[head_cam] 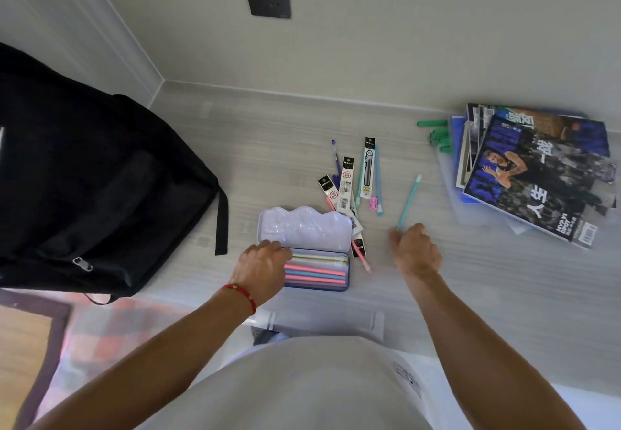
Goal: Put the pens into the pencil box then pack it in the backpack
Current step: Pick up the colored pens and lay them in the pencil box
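On the pale surface, near the person's body, lies the open pencil box (304,248), its lid (304,228) tipped back and several pens (316,270) in cream, pink and blue laid side by side in its tray. At the box's left end the left hand (260,270) rests with fingers curled over the tray's edge; whether its grip holds anything, I cannot tell. Right of the box, the right hand (415,249) pinches the near end of a teal pen (408,202) in a narrow grip. Just behind the box lies a loose cluster of pens and packaged refills (356,177). Well left of the box stands the black backpack (90,187); far right of it sits a stack of magazines (534,170) with green markers (438,135) beside them.
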